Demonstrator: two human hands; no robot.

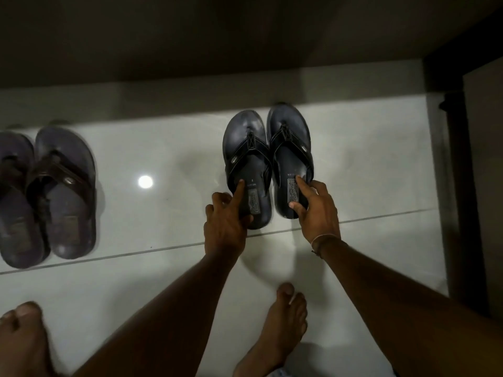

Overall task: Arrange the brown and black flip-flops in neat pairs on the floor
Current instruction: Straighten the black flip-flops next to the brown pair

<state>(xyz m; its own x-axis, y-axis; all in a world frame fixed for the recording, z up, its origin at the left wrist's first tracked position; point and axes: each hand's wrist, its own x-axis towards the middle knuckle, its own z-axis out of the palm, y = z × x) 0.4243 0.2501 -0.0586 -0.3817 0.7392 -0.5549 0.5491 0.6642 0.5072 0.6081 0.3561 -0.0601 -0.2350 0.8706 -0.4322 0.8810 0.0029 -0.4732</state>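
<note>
Reaching down from a standing stoop, the person has a hand on the heel of each glossy black flip-flop, and the placing explains the hold. The left hand [227, 217] rests on the left black rubber flip-flop [246, 159], index finger stretched forward onto the footbed beside the embossed heel label, thumb pressed against the heel's edge, the other fingers curled at its outer side. The right hand [317, 210] does likewise on the right black flip-flop [290, 156]: index finger laid along the label, thumb on the heel's inner part, remaining fingers wrapped round the outer edge. Neither hand is closed into a lift; both lie spread and pressing, which in my judgement suits sliding and squaring the soles on the smooth floor rather than carrying them.

The two black flip-flops sit side by side on the pale polished tile floor [168, 270], toes pointing away toward the dark wall base, inner edges touching or nearly so near the straps, the left one's heel slightly nearer the person. A small nudge would bring the heels level.

Well apart to the left, the brown-strapped pair of flip-flops [65, 191] already lies together, toes the same way, one partly cut off by the frame edge. Bare feet stand near, below the arms
</note>
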